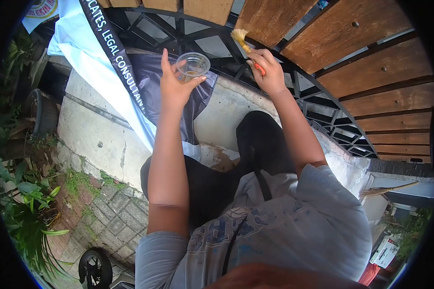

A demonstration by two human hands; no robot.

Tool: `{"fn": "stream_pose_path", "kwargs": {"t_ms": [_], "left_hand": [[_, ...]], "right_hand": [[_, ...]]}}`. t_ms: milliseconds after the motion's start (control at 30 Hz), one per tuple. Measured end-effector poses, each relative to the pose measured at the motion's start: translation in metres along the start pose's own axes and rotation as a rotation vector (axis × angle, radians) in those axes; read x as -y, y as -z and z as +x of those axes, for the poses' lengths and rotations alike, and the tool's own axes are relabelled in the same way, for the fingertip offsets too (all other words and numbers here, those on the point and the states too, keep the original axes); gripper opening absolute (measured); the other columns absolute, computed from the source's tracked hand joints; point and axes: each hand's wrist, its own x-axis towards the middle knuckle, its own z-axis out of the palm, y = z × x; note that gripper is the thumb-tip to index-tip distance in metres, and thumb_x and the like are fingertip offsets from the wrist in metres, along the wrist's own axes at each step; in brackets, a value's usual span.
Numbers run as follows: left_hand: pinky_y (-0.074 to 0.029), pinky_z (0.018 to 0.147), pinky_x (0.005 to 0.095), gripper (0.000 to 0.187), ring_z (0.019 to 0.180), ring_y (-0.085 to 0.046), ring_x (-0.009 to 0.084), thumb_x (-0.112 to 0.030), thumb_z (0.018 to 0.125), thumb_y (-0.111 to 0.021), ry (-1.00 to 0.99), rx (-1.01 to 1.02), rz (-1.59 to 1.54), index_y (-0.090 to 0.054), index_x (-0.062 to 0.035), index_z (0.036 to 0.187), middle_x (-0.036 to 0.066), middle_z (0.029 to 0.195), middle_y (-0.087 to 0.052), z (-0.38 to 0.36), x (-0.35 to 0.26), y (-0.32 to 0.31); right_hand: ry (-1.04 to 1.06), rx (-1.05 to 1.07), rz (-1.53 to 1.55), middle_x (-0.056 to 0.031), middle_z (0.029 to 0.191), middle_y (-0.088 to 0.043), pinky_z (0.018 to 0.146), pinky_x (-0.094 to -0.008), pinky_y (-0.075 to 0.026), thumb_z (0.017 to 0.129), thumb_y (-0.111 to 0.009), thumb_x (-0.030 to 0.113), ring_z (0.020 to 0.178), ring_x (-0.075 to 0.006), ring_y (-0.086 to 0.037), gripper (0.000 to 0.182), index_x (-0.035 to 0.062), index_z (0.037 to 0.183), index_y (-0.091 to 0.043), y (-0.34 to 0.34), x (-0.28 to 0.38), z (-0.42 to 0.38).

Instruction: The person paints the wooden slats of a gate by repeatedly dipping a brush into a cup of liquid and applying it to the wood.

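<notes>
My left hand point(175, 83) is closed round a clear plastic cup point(196, 61), with a little brownish liquid low inside it. In my right hand point(269, 74) is a paintbrush point(240, 37) with pale bristles and an orange-red end on its handle. The bristles point up and away from me, close to the brown wooden slats point(263, 21) of a fence or gate. Behind the slats and near both hands runs a black metal lattice frame point(212, 32).
A banner point(106, 58) with white lettering drapes over the pale concrete ledge point(94, 113) at left. Plants point(31, 192) and a dark pot point(44, 113) line the left side. Paving bricks point(113, 216) and a wheel point(95, 269) lie below. A broom point(388, 189) is at right.
</notes>
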Motion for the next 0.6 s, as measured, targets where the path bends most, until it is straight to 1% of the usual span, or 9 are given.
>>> {"fn": "stream_pose_path", "kwargs": {"t_ms": [33,133,200,267,333,433,500,567,600], "left_hand": [[-0.058,0.1,0.0443,0.137,0.125,-0.065,0.0336,-0.012,0.067,-0.101,-0.017,-0.001,0.001,-0.009,-0.0087,0.169,0.021,0.136,-0.064,0.002,-0.003,0.002],[-0.058,0.101,0.043,0.137,0.125,-0.066,0.0329,-0.01,0.067,-0.1,0.023,0.007,0.035,-0.009,-0.0088,0.169,0.022,0.136,-0.064,-0.006,-0.021,0.01],[-0.058,0.101,0.0418,0.135,0.125,-0.066,0.0328,-0.008,0.067,-0.1,0.029,-0.003,-0.01,-0.011,-0.0104,0.169,0.022,0.137,-0.065,-0.014,-0.03,0.016],[-0.058,0.102,0.0424,0.134,0.125,-0.066,0.034,-0.008,0.066,-0.099,0.076,0.035,0.007,-0.013,-0.0121,0.169,0.023,0.139,-0.064,-0.023,-0.041,0.02],[-0.058,0.102,0.0434,0.133,0.125,-0.067,0.0346,-0.007,0.065,-0.099,0.059,0.055,0.039,-0.015,-0.0127,0.169,0.023,0.139,-0.064,-0.031,-0.044,0.025],[-0.057,0.103,0.0451,0.128,0.124,-0.068,0.0363,-0.008,0.066,-0.098,0.11,0.083,0.067,-0.019,-0.0103,0.167,0.023,0.137,-0.067,-0.041,-0.057,0.029],[-0.055,0.104,0.0453,0.125,0.123,-0.069,0.0381,-0.009,0.067,-0.097,0.12,0.095,0.06,-0.021,-0.0084,0.166,0.023,0.135,-0.068,-0.053,-0.065,0.036],[-0.054,0.106,0.0446,0.122,0.124,-0.069,0.0361,-0.013,0.07,-0.097,0.06,0.041,-0.127,-0.021,-0.0038,0.165,0.023,0.135,-0.068,-0.064,-0.065,0.025],[-0.054,0.106,0.0444,0.121,0.123,-0.069,0.0353,-0.016,0.071,-0.097,0.088,0.027,-0.123,-0.021,-0.0022,0.165,0.023,0.136,-0.068,-0.076,-0.07,0.025]], "right_hand": [[-0.05,0.131,0.059,-0.0121,0.116,-0.07,0.088,-0.039,-0.059,0.092,-0.075,0.003,0.104,-0.0304,-0.072,0.025,0.007,0.117,-0.073,0.003,0.007,0.006],[-0.027,0.181,0.208,-0.0134,0.11,-0.07,0.088,-0.0394,-0.058,0.092,-0.075,0.003,0.102,-0.0318,-0.072,0.024,0.0039,0.116,-0.072,0.0,0.013,0.023],[0.025,0.153,0.247,-0.0135,0.109,-0.072,0.088,-0.0389,-0.058,0.091,-0.075,0.003,0.102,-0.0326,-0.071,0.025,0.0025,0.115,-0.072,0.009,0.022,0.042],[0.179,0.2,0.259,-0.0107,0.11,-0.073,0.087,-0.0405,-0.058,0.089,-0.079,0.012,0.101,-0.0333,-0.071,0.025,0.006,0.113,-0.073,0.043,0.039,0.084],[0.371,0.376,0.147,-0.0088,0.115,-0.073,0.093,-0.0439,-0.053,0.086,-0.084,0.021,0.107,-0.031,-0.069,0.029,0.0096,0.111,-0.074,0.101,0.056,0.128],[0.366,0.558,0.187,-0.0068,0.117,-0.074,0.094,-0.0462,-0.052,0.088,-0.082,0.036,0.107,-0.0302,-0.069,0.034,0.0117,0.111,-0.074,0.182,0.082,0.154],[0.157,0.719,0.308,-0.0117,0.117,-0.074,0.093,-0.0464,-0.055,0.091,-0.081,0.035,0.109,-0.0319,-0.07,0.036,0.0087,0.114,-0.075,0.227,0.093,0.137],[-0.125,0.812,0.416,-0.0149,0.116,-0.074,0.097,-0.0451,-0.055,0.093,-0.081,0.02,0.107,-0.0346,-0.071,0.032,0.0059,0.12,-0.074,0.272,0.108,0.099],[-0.319,0.815,0.445,-0.0134,0.116,-0.074,0.096,-0.0417,-0.056,0.094,-0.08,0.015,0.106,-0.0298,-0.072,0.028,0.0043,0.119,-0.073,0.29,0.108,0.066]]}}
